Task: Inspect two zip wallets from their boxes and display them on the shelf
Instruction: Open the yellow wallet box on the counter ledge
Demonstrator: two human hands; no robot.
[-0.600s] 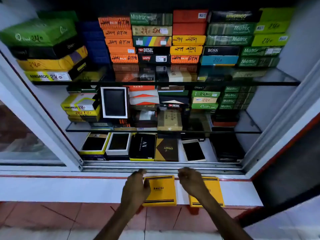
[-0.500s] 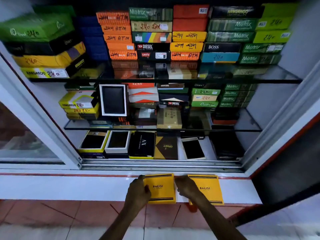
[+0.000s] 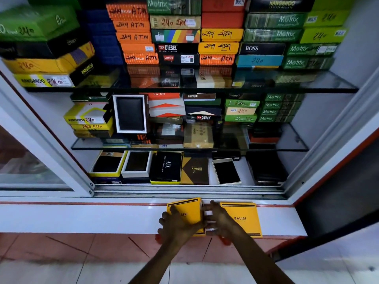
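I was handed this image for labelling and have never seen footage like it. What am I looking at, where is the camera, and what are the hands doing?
There is no machine here. A person wears one wide-angle camera on the head, which looks forward and down, so you see their own two bare arms reaching out from the bottom of the picture.

In front of them is an open display cabinet with glass shelves stacked with wallet boxes. Below it runs a white ledge, where two yellow boxes marked BALISI lie.

The left hand and right hand both grip the left yellow box, whose top looks slightly tilted, perhaps being opened. The right yellow box lies flat, closed, partly under the right wrist.
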